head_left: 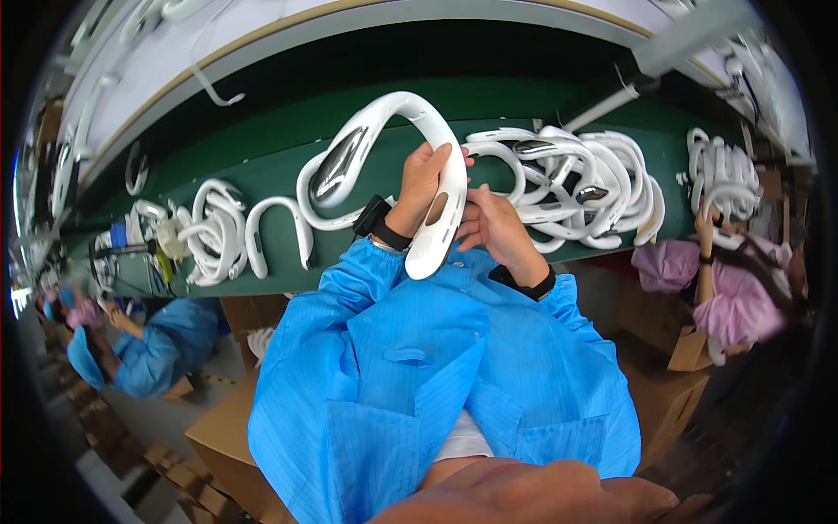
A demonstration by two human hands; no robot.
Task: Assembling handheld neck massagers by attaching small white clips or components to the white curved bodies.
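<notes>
My left hand (421,186) is closed around one arm of a white U-shaped neck fan (455,185), holding it up over the bench edge in front of my chest. The fan's rounded, perforated end points down toward me, and its other arm, with a glossy silver inner panel, curves away to the left. Beside the held arm is my right hand (497,225), fingers apart and bent toward the fan's edge; whether the fingertips touch it is unclear. Another white neck fan (307,203) lies on the bench just behind the held one.
The green bench (384,157) carries a large heap of neck fans (602,188) at right and a smaller heap (209,236) at left. A shelf (349,16) runs above. Co-workers in blue (166,349) and pink (738,297) sit at either side. Cardboard boxes (231,437) stand below.
</notes>
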